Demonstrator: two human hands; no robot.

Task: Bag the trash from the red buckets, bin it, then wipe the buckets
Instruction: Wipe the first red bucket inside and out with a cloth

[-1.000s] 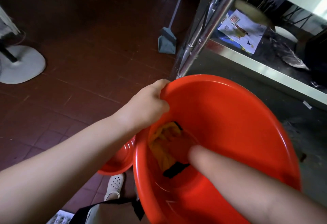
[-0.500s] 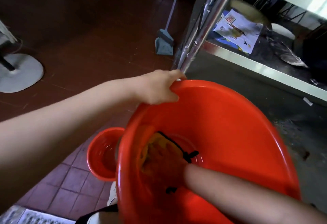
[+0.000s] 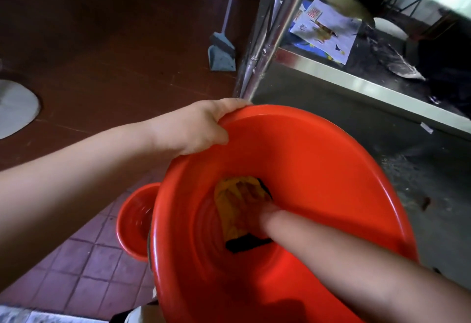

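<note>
A large red bucket (image 3: 318, 169) is tilted toward me and fills the middle of the view. My left hand (image 3: 196, 129) grips its far left rim, thumb inside and fingers curled over the edge. My right hand (image 3: 251, 200) reaches deep inside and presses a yellow cloth with a black edge (image 3: 229, 213) flat against the bucket's bottom, fingers spread over it. A smaller red bucket (image 3: 132, 220) stands on the tiled floor just left of the large one, partly hidden behind it.
A steel table leg (image 3: 270, 34) rises just beyond the bucket, with a low steel shelf (image 3: 356, 85) holding printed paper (image 3: 328, 29) to the right. A grey dustpan (image 3: 221, 55) stands on the floor behind. A white round base (image 3: 15, 108) sits at far left.
My left hand has slid along the rim toward the far side and the bucket has turned. The cloth under my right hand has swept across the bottom. The smaller bucket has come more into view.
</note>
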